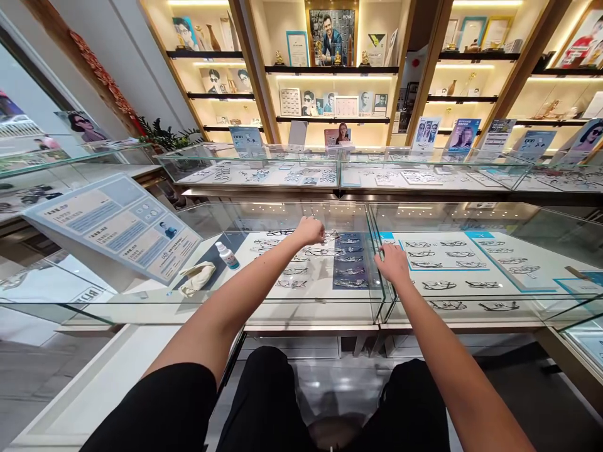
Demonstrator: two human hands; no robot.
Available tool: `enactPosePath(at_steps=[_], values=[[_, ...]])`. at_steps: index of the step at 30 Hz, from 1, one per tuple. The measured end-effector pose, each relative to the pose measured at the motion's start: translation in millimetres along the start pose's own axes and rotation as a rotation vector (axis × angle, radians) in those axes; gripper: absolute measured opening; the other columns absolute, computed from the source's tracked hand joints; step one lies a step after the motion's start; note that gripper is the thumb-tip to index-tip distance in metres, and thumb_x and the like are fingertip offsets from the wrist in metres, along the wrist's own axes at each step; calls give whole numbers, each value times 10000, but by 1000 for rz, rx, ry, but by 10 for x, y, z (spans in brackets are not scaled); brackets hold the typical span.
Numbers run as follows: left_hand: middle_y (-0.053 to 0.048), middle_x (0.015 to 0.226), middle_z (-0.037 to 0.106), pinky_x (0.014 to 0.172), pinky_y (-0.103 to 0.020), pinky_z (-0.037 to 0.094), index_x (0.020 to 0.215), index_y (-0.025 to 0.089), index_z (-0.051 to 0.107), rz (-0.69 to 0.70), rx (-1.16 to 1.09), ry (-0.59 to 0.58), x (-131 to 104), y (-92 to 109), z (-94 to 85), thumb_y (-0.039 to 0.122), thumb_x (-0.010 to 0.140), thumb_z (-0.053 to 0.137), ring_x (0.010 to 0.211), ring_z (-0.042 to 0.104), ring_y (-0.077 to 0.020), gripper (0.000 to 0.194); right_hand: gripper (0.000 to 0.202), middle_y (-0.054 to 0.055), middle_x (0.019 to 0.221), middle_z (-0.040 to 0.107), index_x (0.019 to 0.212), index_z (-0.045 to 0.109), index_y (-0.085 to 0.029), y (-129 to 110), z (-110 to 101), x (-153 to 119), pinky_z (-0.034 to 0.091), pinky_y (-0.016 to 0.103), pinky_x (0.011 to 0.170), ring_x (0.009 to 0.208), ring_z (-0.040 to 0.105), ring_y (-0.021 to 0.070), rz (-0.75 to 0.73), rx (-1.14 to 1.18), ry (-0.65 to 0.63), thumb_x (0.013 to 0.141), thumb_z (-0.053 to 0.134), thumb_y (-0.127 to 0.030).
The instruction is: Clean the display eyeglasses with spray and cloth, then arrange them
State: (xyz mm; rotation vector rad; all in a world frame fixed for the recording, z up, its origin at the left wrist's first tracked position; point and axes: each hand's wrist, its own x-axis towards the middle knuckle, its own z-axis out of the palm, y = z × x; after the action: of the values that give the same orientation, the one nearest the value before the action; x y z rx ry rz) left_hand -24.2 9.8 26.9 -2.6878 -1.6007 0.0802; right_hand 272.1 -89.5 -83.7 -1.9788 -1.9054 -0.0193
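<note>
My left hand (311,231) is over the glass top of the left display case (311,309), its fingers curled in. Whatever it may hold is hidden from view. Rows of eyeglasses (291,284) lie under the glass below it. My right hand (392,262) rests near the seam between the two cases, palm down and fingers apart, with nothing in it. On the left part of the glass lie a crumpled pale cloth (196,278) and a white spray bottle (227,256) with a blue-green label.
A large folded sign (117,226) stands on the left of the glass. More glasses fill the right display case (466,301). Behind runs another glass counter (254,169) with small signs on top, then lit shelves (330,70). An open white drawer (103,376) juts out at lower left.
</note>
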Motion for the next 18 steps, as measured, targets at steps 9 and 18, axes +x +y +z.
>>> enactPosePath(at_steps=[9,18], values=[[-39,921,765,1027,-394,414,845,225,770,175,-239,52,-1561,-335,-721,321,830,685,1022,637,-263,130,346,154,1281,712,1197,679,-177,69,56,4,435,459,969,1191,590,353,-18,-53,8,982,490,-373],[-39,926,775,741,-295,467,896,274,835,-75,-394,-633,-3273,-1008,-58,247,720,743,865,692,-247,200,423,159,1236,715,1206,689,-175,182,142,24,425,455,931,1151,588,357,-46,-134,31,973,461,-444]])
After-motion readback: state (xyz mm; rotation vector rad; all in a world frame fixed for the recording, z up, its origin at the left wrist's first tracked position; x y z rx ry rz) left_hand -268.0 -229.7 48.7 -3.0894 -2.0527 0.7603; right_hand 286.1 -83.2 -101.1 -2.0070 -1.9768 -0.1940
